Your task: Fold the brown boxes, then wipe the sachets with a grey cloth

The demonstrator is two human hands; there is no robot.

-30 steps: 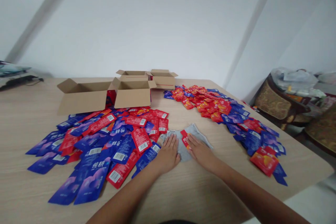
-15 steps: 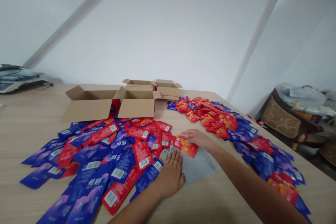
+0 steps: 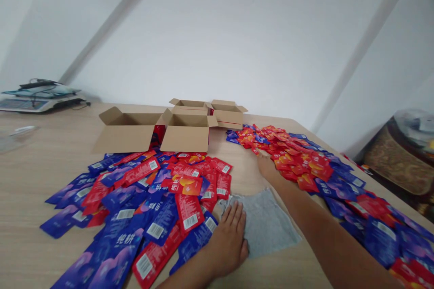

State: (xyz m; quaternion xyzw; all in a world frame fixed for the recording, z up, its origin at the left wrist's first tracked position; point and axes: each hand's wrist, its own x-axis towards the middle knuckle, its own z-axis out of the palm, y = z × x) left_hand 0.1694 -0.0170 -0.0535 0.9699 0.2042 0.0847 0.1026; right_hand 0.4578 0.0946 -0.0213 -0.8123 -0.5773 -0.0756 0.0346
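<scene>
My left hand (image 3: 230,238) lies flat, fingers stretched out, on the left edge of a grey cloth (image 3: 267,223) spread on the table. My right hand (image 3: 266,162) reaches to the near edge of the right-hand pile of red and blue packets (image 3: 283,146); its fingertips are blurred among red packets, and whether they grip one is hidden. Left of the cloth lies a wide heap of red and blue packets (image 3: 162,216), many with barcodes up. A red-orange packet (image 3: 185,185) rests face up on top of this heap.
Open cardboard boxes stand behind the left heap, two in front (image 3: 130,137) (image 3: 186,137) and two behind (image 3: 190,107) (image 3: 228,115). A device with cables (image 3: 40,99) sits at the far left. A patterned chair (image 3: 400,158) holds plastic bags at the right.
The red-orange packet has gone from my right hand to the top of the left heap. My right hand has moved forward to the right pile. The view has shifted; my left hand stays on the cloth.
</scene>
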